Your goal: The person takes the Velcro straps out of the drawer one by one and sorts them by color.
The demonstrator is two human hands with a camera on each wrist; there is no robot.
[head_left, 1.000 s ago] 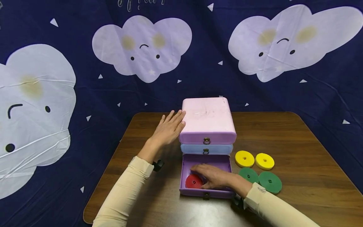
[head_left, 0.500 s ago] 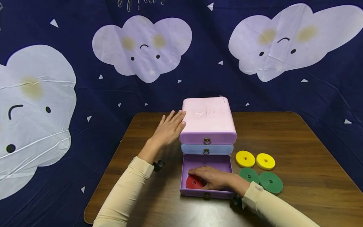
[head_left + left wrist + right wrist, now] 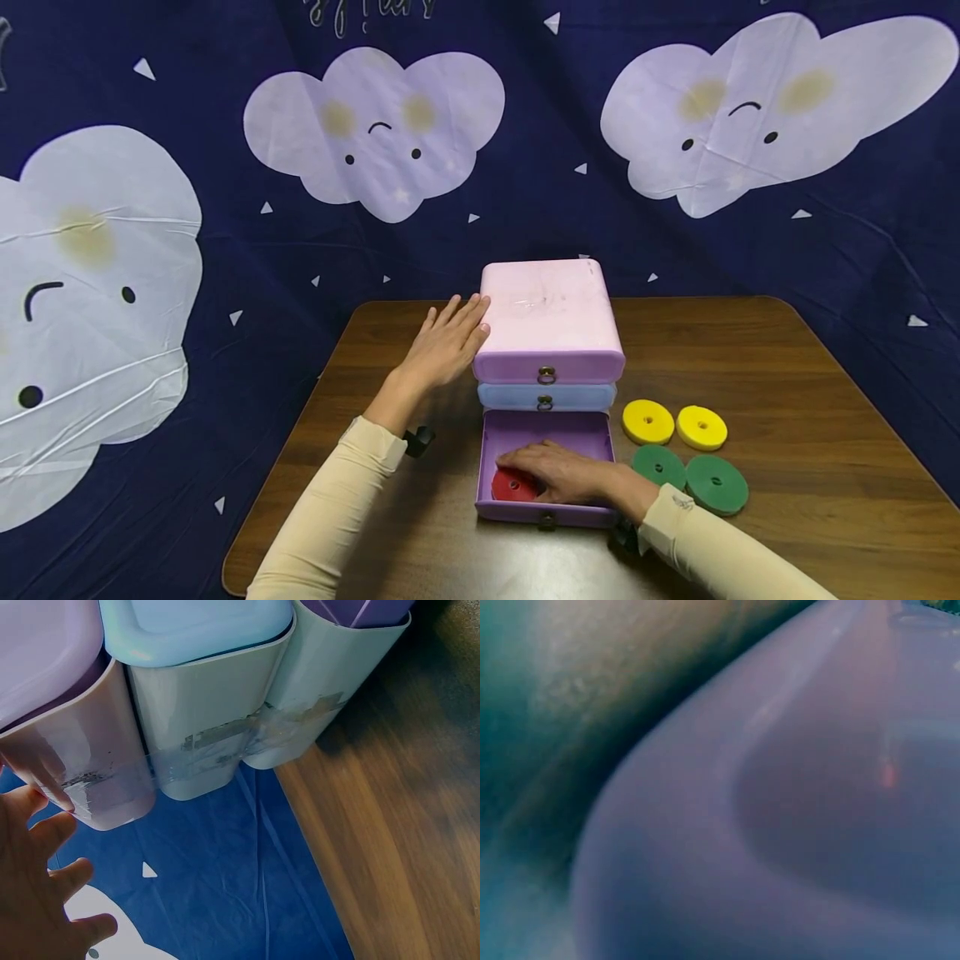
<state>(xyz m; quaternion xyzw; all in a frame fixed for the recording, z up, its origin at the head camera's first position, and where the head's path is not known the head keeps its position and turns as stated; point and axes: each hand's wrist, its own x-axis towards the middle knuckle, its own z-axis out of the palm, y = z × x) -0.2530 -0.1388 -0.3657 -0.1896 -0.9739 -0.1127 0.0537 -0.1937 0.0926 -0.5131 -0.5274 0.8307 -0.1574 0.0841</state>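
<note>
A three-drawer box (image 3: 551, 304) stands on the table, pink on top, its bottom purple drawer (image 3: 566, 427) pulled out. Flat against the box's left side rests my left hand (image 3: 442, 337), fingers straight; in the left wrist view the fingertips (image 3: 56, 832) touch the pinkish wall of the top tier. My right hand (image 3: 566, 473) reaches into the purple drawer and grips a flat red roll (image 3: 513, 485) with a small centre hole, fingers and thumb bent about its right side. The right wrist view is blurred, filled by the purple drawer wall (image 3: 675, 825).
To the right of the drawer lie two yellow rolls (image 3: 648, 422) and two green rolls (image 3: 717, 484), the nearer ones close to my right forearm. A blue drawer (image 3: 546, 397) sits pushed in above. Behind the wooden table (image 3: 787, 400) hangs a dark blue cloud-patterned cloth (image 3: 540, 225).
My right hand has drawn its fingers in and settled closer round the red roll inside the drawer. The left hand has stayed against the box; the head view has shifted very slightly.
</note>
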